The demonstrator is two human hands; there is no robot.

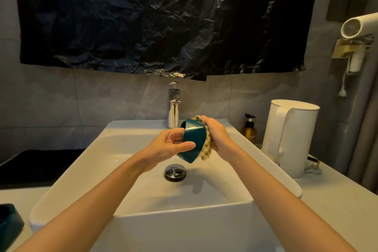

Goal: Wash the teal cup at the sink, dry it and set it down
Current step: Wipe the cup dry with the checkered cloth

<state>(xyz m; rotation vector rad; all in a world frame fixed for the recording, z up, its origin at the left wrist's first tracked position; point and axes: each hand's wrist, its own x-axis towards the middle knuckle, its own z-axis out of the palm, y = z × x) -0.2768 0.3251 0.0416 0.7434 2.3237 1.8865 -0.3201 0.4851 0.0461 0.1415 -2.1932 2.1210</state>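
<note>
Your left hand (169, 147) pinches the teal cup (193, 141), thumb laid across its near wall and fingers curled at the rim. The cup lies tilted on its side above the middle of the sink (67, 186), in front of the faucet (173, 112) and over the drain (175, 172). Your right hand (216, 135) is wrapped round a cloth (205, 150) and presses it against the cup's right, base end; its fingertips are hidden behind the cup.

No water shows, so this may be drying rather than scrubbing; I can't tell which. Either way, turn the cup with the left hand and let the cloth stay put, working it into each edge.

The cup is glossy and faceted, with flat angled planes meeting in ridges, so it is likely slippery when wet: grip on a ridge, not a flat. The cloth is a yellow-green check with a bumpy weave. The basin is smooth white glaze, hard on a dropped cup, so stay low.
</note>
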